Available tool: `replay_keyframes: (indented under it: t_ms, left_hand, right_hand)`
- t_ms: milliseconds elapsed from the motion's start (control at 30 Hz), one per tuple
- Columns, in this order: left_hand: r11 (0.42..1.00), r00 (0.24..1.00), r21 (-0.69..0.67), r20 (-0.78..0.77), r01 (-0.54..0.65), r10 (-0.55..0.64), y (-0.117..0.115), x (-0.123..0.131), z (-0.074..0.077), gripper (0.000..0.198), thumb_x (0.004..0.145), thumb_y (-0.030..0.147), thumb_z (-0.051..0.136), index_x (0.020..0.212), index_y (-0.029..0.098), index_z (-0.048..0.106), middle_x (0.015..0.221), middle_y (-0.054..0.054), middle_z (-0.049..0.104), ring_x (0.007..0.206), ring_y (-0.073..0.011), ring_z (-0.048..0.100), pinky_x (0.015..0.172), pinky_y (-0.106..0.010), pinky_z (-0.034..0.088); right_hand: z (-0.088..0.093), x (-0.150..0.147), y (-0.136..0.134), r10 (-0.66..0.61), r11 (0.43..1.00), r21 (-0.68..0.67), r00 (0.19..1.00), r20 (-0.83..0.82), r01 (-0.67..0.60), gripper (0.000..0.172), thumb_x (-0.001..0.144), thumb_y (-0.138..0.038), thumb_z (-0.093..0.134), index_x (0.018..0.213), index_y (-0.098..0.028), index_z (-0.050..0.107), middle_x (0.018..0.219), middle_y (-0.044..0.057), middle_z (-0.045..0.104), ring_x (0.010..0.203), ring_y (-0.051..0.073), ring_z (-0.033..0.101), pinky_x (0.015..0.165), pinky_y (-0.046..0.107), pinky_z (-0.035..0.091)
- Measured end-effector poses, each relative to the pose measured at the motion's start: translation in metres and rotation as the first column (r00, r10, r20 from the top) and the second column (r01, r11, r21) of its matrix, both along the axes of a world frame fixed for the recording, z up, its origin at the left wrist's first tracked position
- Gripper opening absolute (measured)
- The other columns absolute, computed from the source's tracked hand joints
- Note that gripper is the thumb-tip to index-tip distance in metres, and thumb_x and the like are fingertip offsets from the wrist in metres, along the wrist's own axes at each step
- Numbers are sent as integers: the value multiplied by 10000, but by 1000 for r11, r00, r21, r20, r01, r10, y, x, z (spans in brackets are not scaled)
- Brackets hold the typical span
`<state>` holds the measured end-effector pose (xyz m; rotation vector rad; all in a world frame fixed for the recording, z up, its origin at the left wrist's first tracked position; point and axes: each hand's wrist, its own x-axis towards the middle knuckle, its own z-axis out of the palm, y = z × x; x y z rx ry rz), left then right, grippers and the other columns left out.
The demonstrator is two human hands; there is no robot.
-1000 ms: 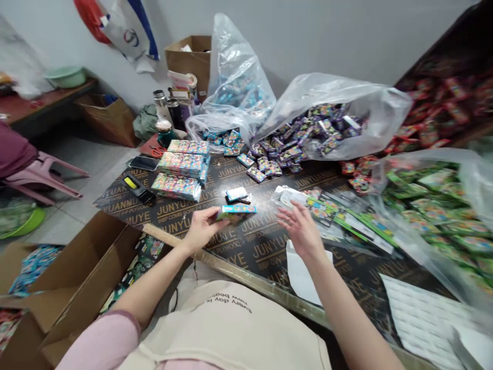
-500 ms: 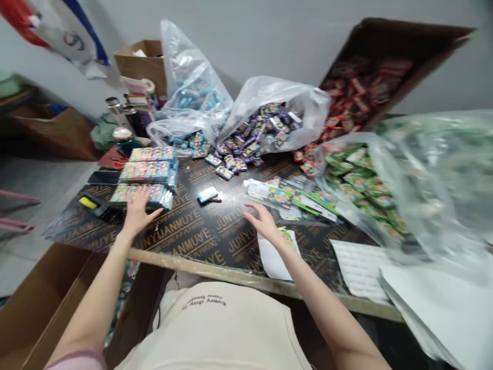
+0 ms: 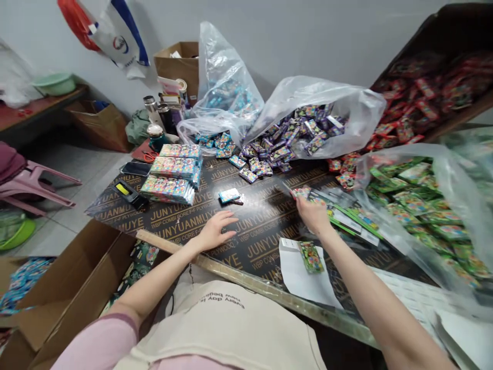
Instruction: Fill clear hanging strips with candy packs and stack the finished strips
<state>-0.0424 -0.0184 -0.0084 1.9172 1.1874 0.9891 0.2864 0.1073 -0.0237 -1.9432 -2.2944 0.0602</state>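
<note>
My left hand (image 3: 216, 231) hovers over or rests on the dark printed board, fingers spread, holding nothing. Just beyond it lie a few small blue-and-white and dark packets (image 3: 229, 195). My right hand (image 3: 314, 211) is closed at the left end of a pile of flat clear plastic bags with green printed strips (image 3: 352, 221); its fingertips appear to pinch a clear bag, though they are partly hidden. Stacked packs of colourful packets (image 3: 171, 174) stand left of my left hand. Nearer my body, a green packet (image 3: 311, 257) lies on a white paper sheet (image 3: 290, 272).
Plastic bags spill purple packets (image 3: 283, 144), blue packets (image 3: 223, 141) and green packets (image 3: 427, 200). Red packets (image 3: 404, 123) fill a tilted box at right. A phone (image 3: 135, 168), orange scissors (image 3: 149, 156) and a black-yellow tool (image 3: 129, 192) lie left. Open cartons (image 3: 77, 272) stand below.
My left hand has left the stacked packs and moved right over the board. My right hand has reached forward to the clear bags and closed. The view has turned left.
</note>
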Motion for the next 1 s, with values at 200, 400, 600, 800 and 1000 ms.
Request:
replay_keyframes:
  t_ms: [200, 400, 600, 800, 1000]
  left_hand:
    - [956, 797, -292, 567, -44, 210, 11, 49, 11, 968, 634, 570, 732, 1438, 217, 327, 1514, -131, 317, 1352, -306, 366, 1106, -439, 300]
    - [741, 598, -606, 719, 290, 354, 3, 56, 37, 762, 740, 738, 386, 1125, 132, 640, 1012, -128, 702, 989, -305, 638, 822, -394, 495]
    - [583, 686, -657, 694, 478, 219, -8, 46, 38, 664, 676, 648, 508, 1066, 140, 681, 909, -123, 718, 840, -289, 666, 670, -347, 497]
    - [740, 743, -538, 665, 405, 77, -1, 48, 41, 667, 605, 453, 713, 1206, 179, 620, 1042, -79, 692, 922, -255, 635, 770, -314, 477]
    - [757, 812, -586, 569, 290, 129, -2, 45, 46, 470, 668, 330, 720, 1098, 146, 676, 997, -76, 708, 891, -217, 635, 807, -299, 462]
  right_hand:
    - [49, -105, -89, 263, 961, 108, 729, -632, -253, 374, 938, -420, 359, 980, -222, 674, 779, 115, 682, 714, 239, 632, 737, 351, 451]
    - [85, -135, -113, 373, 913, 207, 513, -773, -352, 376, 902, -462, 462, 1173, -250, 613, 1121, 112, 642, 1043, 274, 584, 921, 420, 432]
    - [99, -110, -81, 344, 934, 214, 556, -757, -288, 434, 699, -459, 731, 1049, -229, 617, 950, 68, 614, 885, 240, 561, 824, 373, 442]
    - [98, -104, -82, 443, 820, 74, 547, -710, -567, 265, 691, -451, 746, 739, -208, 649, 770, 37, 644, 782, 213, 570, 796, 355, 409]
    - [98, -92, -84, 291, 821, -33, 467, -835, -571, 649, 648, -409, 780, 1238, -260, 553, 1058, 45, 665, 933, 223, 609, 895, 375, 430]
